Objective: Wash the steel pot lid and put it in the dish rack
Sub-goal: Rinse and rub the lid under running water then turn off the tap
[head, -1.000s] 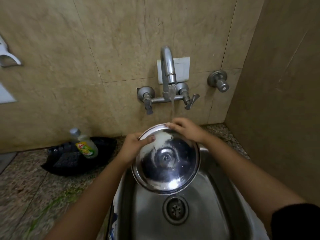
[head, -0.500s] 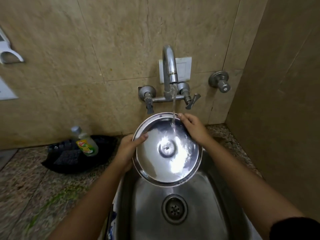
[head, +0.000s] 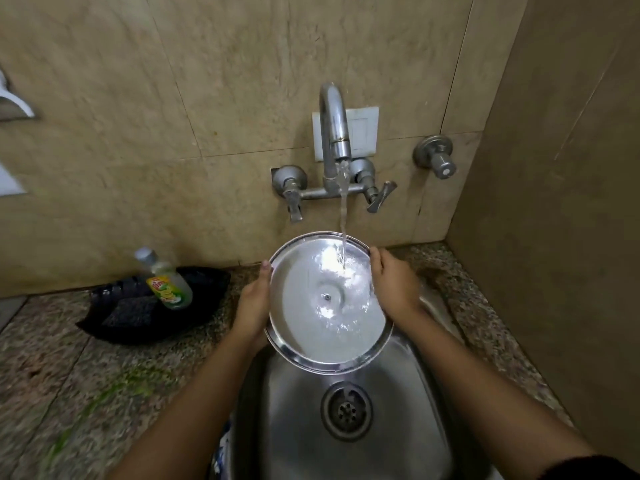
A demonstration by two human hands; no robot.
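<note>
Head view looks down on a steel pot lid (head: pixel 329 303) held over the sink (head: pixel 408 403), just under the faucet (head: pixel 334 129). 2 hands carry it: the left hand (head: pixel 254 306) grips the left rim, thumb tip showing at the upper left edge, and the right hand (head: pixel 393 285) grips the right rim, fingers curled over the edge. The lid is round, so it has no long axis; its concave underside faces up toward the camera, and the disc tilts, far edge raised toward the wall, near edge lower above the drain (head: pixel 346 410). A small central rivet shows in the middle of the underside. A stream of water (head: pixel 343 216) falls from the spout and strikes the lid's upper right part, spreading in a bright sheet across the steel. On the speckled counter (head: pixel 69 375) to the left lies a black tray (head: pixel 138 306), and a dish soap bottle (head: pixel 166 278) leans in it, cap pointing up and left.
</note>
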